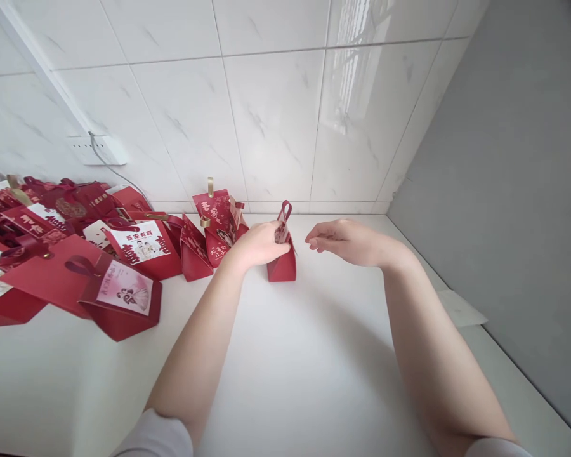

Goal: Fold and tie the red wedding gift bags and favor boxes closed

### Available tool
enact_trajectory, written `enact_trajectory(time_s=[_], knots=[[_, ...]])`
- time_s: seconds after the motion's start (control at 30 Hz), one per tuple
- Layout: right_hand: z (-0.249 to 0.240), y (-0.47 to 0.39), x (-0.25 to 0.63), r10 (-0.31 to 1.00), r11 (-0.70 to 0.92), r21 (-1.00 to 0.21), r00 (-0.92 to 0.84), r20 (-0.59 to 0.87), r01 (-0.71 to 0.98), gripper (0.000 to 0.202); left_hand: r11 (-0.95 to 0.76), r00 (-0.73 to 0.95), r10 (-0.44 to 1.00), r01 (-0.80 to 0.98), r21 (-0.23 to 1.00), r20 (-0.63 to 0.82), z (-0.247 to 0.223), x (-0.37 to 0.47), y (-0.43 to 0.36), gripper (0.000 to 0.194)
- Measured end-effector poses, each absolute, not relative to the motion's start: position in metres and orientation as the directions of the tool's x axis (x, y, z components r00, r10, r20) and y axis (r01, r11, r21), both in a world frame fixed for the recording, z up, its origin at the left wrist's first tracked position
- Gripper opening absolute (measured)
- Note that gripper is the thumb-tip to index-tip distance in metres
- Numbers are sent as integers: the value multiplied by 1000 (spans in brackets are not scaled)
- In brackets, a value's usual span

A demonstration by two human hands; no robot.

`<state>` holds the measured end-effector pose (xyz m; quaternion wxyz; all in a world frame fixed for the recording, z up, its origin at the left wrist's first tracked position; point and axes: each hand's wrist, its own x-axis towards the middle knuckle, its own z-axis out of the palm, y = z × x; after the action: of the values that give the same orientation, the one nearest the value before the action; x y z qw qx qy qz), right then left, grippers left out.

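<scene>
A small red gift box (282, 271) with a dark red ribbon loop at its top stands upright on the white table, close to the tiled wall. My left hand (261, 244) is closed around its upper part, thumb on the near side, and covers much of the printed front. To the right of the box, a short gap away, my right hand (340, 242) hovers with its fingers stretched toward it and loosely curved. No object shows in this hand. Left of my left hand, a taller red box (217, 219) with a gold strap leans among other boxes.
Many red gift boxes with ribbon handles crowd the left side, one printed box (128, 292) nearest. Behind them is a wall socket (98, 150) with a grey cable. A grey panel (514, 190) bounds the right, with a flat whitish piece (461, 309) beside it.
</scene>
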<state>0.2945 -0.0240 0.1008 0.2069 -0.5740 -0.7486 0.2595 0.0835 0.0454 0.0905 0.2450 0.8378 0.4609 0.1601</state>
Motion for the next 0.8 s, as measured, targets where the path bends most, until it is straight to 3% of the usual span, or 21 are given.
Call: enact_trajectory(time_s=[0.1, 0.23, 0.37, 0.43, 0.6, 0.73, 0.8], knots=[[98, -20, 294, 981, 185, -584, -181, 67, 790, 22, -493, 583, 811, 635, 595, 49, 89, 78, 53, 29], [87, -11, 296, 979, 151, -548, -46, 201, 823, 18, -446, 526, 846, 617, 648, 81, 97, 65, 56, 32], [66, 8, 298, 957, 143, -573, 35, 288, 807, 37, -426, 420, 891, 637, 643, 174, 99, 68, 52, 29], [55, 17, 297, 963, 171, -631, 7, 270, 757, 48, -417, 432, 890, 637, 648, 147, 94, 75, 51, 33], [48, 25, 296, 986, 156, -721, -69, 150, 675, 65, -413, 472, 879, 681, 606, 69, 83, 78, 59, 20], [60, 16, 298, 990, 139, -734, -75, 119, 665, 53, -408, 538, 843, 675, 616, -31, 88, 63, 66, 30], [71, 6, 300, 987, 146, -726, -49, 154, 672, 44, -410, 525, 851, 665, 624, 0, 98, 55, 62, 37]])
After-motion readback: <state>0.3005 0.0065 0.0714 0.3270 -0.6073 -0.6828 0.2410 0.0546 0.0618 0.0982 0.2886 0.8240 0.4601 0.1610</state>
